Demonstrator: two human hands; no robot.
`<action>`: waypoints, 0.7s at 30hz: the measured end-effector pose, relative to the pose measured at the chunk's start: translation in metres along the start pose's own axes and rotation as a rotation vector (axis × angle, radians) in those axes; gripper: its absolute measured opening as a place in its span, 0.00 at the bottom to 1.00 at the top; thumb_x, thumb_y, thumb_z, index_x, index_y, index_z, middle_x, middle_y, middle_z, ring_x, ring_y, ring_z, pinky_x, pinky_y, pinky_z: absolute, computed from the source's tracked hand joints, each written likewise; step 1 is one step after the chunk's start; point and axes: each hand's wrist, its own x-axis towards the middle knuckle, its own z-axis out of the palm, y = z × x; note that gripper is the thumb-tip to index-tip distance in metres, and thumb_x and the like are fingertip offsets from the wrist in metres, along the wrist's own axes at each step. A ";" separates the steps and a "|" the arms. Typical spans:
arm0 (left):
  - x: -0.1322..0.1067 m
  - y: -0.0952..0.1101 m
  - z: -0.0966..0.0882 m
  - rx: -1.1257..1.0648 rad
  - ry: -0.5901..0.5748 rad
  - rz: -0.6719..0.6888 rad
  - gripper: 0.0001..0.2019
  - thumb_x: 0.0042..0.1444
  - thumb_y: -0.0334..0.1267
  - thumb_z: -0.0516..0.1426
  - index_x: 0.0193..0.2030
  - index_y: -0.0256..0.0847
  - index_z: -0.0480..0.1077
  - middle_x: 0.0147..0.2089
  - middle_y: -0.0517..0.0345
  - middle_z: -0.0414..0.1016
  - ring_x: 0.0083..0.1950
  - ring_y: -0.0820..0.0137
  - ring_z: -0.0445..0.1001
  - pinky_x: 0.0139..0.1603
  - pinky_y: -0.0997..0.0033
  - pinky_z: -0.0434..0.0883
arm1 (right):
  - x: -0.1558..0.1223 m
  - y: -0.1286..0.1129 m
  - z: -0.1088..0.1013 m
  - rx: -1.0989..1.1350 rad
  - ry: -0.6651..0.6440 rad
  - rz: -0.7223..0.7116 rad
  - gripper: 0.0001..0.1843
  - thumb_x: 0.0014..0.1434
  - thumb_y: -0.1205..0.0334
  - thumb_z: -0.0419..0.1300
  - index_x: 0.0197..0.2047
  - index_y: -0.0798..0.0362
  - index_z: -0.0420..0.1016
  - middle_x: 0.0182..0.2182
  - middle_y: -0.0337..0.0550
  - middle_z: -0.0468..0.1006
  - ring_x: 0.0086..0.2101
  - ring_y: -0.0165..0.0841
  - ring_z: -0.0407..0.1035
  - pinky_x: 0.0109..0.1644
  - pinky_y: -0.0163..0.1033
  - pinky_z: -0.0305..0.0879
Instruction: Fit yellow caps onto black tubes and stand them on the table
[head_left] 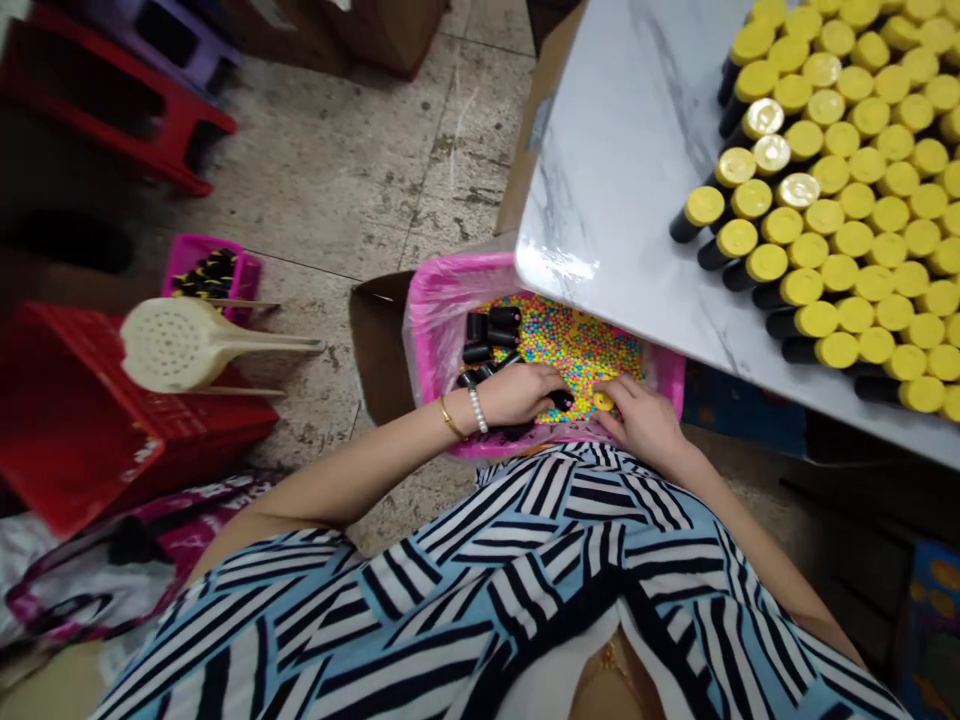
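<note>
My left hand (pixel 529 393), closed, grips a small black tube (pixel 561 400) low over the colored beads (pixel 570 345). My right hand (pixel 643 415) pinches a yellow cap (pixel 602 400) a short way to the right of that tube. Both hands are inside a pink tub (pixel 424 330) lined with clear plastic. Several more black tubes (pixel 480 335) lie on the beads at the tub's left side, partly hidden by my left hand and wrist.
A white marbled table (pixel 622 180) overhangs the tub's right side. Many black tubes with yellow caps (pixel 855 240) stand on it. To the left are a small pink basket (pixel 251 272), a cream perforated stool (pixel 172 345), a red container (pixel 67 400) and a red stool (pixel 180 150).
</note>
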 end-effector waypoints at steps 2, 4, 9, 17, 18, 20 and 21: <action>-0.004 0.002 0.001 -0.009 0.105 0.079 0.14 0.65 0.35 0.56 0.56 0.38 0.74 0.53 0.46 0.79 0.55 0.65 0.77 0.59 0.64 0.73 | -0.002 0.002 -0.001 0.081 0.095 -0.046 0.21 0.68 0.56 0.59 0.62 0.51 0.69 0.56 0.51 0.75 0.54 0.42 0.72 0.50 0.44 0.73; -0.009 0.002 -0.005 0.048 0.320 0.071 0.14 0.66 0.37 0.56 0.56 0.39 0.74 0.56 0.45 0.78 0.57 0.64 0.76 0.60 0.61 0.73 | -0.004 0.006 -0.007 0.132 0.221 -0.095 0.21 0.68 0.57 0.58 0.63 0.52 0.69 0.56 0.52 0.76 0.55 0.41 0.71 0.55 0.45 0.72; -0.025 -0.012 -0.038 0.256 0.813 -0.425 0.16 0.68 0.32 0.50 0.59 0.37 0.71 0.56 0.44 0.76 0.58 0.63 0.74 0.63 0.56 0.72 | -0.007 0.021 -0.026 0.091 0.443 -0.073 0.14 0.68 0.60 0.58 0.55 0.49 0.76 0.49 0.49 0.81 0.49 0.41 0.75 0.57 0.46 0.71; -0.035 -0.023 -0.046 0.404 0.320 -0.608 0.23 0.66 0.27 0.46 0.66 0.32 0.66 0.65 0.36 0.67 0.59 0.57 0.74 0.56 0.59 0.76 | 0.013 0.012 -0.020 -0.139 0.149 0.046 0.23 0.69 0.63 0.53 0.66 0.50 0.68 0.57 0.56 0.76 0.50 0.47 0.74 0.50 0.49 0.74; -0.036 -0.022 -0.048 0.403 0.275 -0.586 0.23 0.66 0.27 0.46 0.66 0.34 0.65 0.66 0.37 0.65 0.59 0.58 0.74 0.56 0.61 0.76 | 0.016 0.008 -0.018 -0.158 0.097 0.009 0.25 0.69 0.65 0.53 0.67 0.49 0.66 0.60 0.55 0.74 0.52 0.47 0.73 0.51 0.49 0.73; -0.038 -0.023 -0.054 0.407 0.219 -0.562 0.23 0.66 0.26 0.46 0.65 0.35 0.66 0.66 0.39 0.64 0.58 0.60 0.75 0.55 0.63 0.76 | 0.022 0.001 -0.016 -0.189 0.010 -0.065 0.25 0.68 0.67 0.53 0.67 0.47 0.67 0.62 0.54 0.71 0.55 0.47 0.70 0.51 0.48 0.72; -0.040 -0.024 -0.058 0.410 0.206 -0.560 0.23 0.65 0.25 0.46 0.64 0.35 0.67 0.65 0.39 0.64 0.56 0.61 0.76 0.54 0.63 0.76 | 0.024 -0.002 -0.015 -0.197 -0.027 -0.094 0.23 0.68 0.67 0.53 0.64 0.47 0.69 0.62 0.54 0.71 0.55 0.47 0.69 0.51 0.47 0.72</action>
